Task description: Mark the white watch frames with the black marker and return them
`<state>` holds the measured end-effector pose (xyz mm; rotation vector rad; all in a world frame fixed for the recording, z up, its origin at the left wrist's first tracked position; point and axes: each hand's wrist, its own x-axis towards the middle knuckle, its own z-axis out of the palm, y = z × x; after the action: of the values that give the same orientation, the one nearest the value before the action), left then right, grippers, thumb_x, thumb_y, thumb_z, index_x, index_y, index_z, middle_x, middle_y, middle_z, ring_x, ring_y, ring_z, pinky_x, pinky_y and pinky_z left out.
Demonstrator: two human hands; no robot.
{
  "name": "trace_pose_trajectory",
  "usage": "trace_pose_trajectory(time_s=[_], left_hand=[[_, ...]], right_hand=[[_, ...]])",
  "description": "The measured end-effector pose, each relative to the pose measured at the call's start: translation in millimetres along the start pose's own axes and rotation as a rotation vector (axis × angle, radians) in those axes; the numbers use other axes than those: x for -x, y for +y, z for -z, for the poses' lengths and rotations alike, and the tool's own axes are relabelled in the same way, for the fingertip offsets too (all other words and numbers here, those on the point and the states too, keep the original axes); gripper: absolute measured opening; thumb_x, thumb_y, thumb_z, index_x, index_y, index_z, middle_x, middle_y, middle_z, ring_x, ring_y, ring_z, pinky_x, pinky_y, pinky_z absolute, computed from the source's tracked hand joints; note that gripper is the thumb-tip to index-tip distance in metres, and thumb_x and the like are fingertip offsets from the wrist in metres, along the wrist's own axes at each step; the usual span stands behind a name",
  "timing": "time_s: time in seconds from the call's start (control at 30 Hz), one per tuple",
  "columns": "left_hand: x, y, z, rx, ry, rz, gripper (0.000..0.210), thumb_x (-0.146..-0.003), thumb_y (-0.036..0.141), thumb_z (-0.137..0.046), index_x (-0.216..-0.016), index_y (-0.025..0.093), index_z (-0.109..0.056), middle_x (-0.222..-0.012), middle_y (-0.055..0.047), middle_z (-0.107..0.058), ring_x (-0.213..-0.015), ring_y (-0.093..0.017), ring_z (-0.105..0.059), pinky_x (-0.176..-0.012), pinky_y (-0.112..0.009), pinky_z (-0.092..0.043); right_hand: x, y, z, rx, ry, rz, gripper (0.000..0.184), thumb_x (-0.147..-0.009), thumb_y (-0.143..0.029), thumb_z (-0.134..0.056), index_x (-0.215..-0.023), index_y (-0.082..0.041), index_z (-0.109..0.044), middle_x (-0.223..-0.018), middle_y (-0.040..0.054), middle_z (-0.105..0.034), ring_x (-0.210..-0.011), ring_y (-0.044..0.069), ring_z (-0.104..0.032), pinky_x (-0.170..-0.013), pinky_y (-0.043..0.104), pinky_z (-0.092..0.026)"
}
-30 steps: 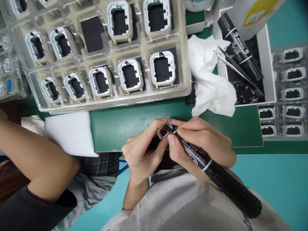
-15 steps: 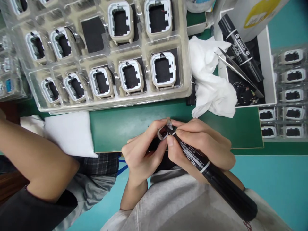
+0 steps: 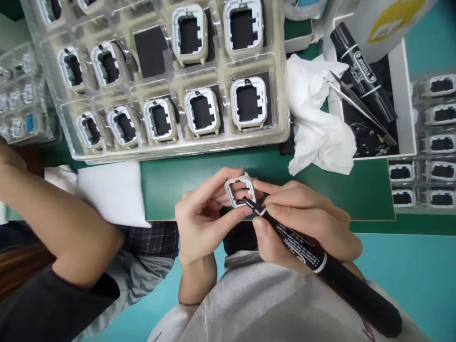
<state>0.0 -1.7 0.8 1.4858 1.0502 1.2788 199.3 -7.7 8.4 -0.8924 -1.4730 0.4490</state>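
Observation:
My left hand (image 3: pixel 201 221) pinches a small white watch-case frame (image 3: pixel 229 195) between thumb and fingers, its open middle facing up toward me. In my right hand (image 3: pixel 306 218) is a black marker pen (image 3: pixel 356 289), gripped like a writing pen with its long barrel slanting down to the right. The marker's dark tip lies at the frame's lower inner edge; whether it touches cannot be made out. A fingertip of my right hand rests near the frame's right side.
A clear plastic tray (image 3: pixel 178 148) holding several similar frames lies ahead. Right of it are a crumpled white cloth (image 3: pixel 320 137) and a white box (image 3: pixel 406 104) with tweezers (image 3: pixel 359 111) and another marker (image 3: pixel 366 76). A co-worker's arm (image 3: pixel 64 223) reaches in at left, near a folded white cloth (image 3: pixel 110 192).
The frame has turned so its opening faces me more fully. The marker tip has shifted down to the frame's lower edge, and my right hand has moved slightly right and down.

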Motion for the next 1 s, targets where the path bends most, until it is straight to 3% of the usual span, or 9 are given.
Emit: trace_pose_trajectory(time_s=[0.17, 0.33, 0.53, 0.83, 1.0], left_hand=[[-2.3, 4.5, 4.8, 0.095, -0.076, 0.100, 0.073, -0.102, 0.032, -0.116, -0.170, 0.035, -0.090, -0.130, -0.009, -0.102, -0.109, -0.032, -0.103, -0.102, -0.040, -0.089], [-4.0, 7.1, 9.3, 0.120, -0.125, 0.146, 0.079, -0.103, 0.028, -0.115, -0.176, 0.040, -0.086, -0.142, -0.009, -0.101, -0.111, -0.029, -0.103, -0.103, -0.036, -0.087], [-5.4, 4.0, 18.7, 0.075, -0.161, 0.210, 0.078, -0.100, 0.033, -0.118, -0.172, 0.038, -0.089, -0.126, -0.005, -0.102, -0.092, -0.023, -0.098, -0.087, -0.031, -0.084], [-8.3, 6.7, 18.4, 0.157, -0.186, 0.230, 0.070, -0.102, 0.031, -0.114, -0.169, 0.030, -0.092, -0.108, -0.004, -0.099, -0.080, -0.020, -0.093, -0.087, -0.031, -0.082], [-11.7, 5.3, 17.0, 0.265, -0.221, 0.240, 0.063, -0.108, 0.035, -0.110, -0.168, 0.032, -0.093, -0.099, 0.000, -0.095, -0.073, -0.015, -0.086, -0.090, -0.026, -0.079]], right_hand=[[4.6, -6.9, 1.2, 0.008, -0.015, -0.018, 0.020, -0.107, -0.015, -0.091, -0.107, -0.031, -0.079, -0.097, -0.0014, -0.094, -0.071, 0.022, -0.089, -0.096, 0.049, -0.094], [7.9, -8.3, 5.6, 0.065, -0.099, -0.036, 0.019, -0.113, -0.018, -0.089, -0.114, -0.032, -0.075, -0.100, -0.0017, -0.094, -0.076, 0.021, -0.091, -0.103, 0.049, -0.093], [9.5, -9.0, 3.5, 0.035, -0.091, -0.073, 0.025, -0.107, -0.018, -0.095, -0.111, -0.033, -0.075, -0.100, -0.0027, -0.093, -0.079, 0.023, -0.092, -0.107, 0.056, -0.092], [9.3, -9.1, 5.7, 0.033, -0.086, -0.083, 0.036, -0.099, -0.019, -0.107, -0.110, -0.035, -0.077, -0.101, -0.0038, -0.094, -0.082, 0.024, -0.094, -0.100, 0.046, -0.092], [6.7, -10.3, 6.1, 0.044, -0.108, -0.076, 0.034, -0.101, -0.019, -0.104, -0.111, -0.033, -0.075, -0.101, -0.0032, -0.093, -0.083, 0.024, -0.094, -0.107, 0.049, -0.091]])
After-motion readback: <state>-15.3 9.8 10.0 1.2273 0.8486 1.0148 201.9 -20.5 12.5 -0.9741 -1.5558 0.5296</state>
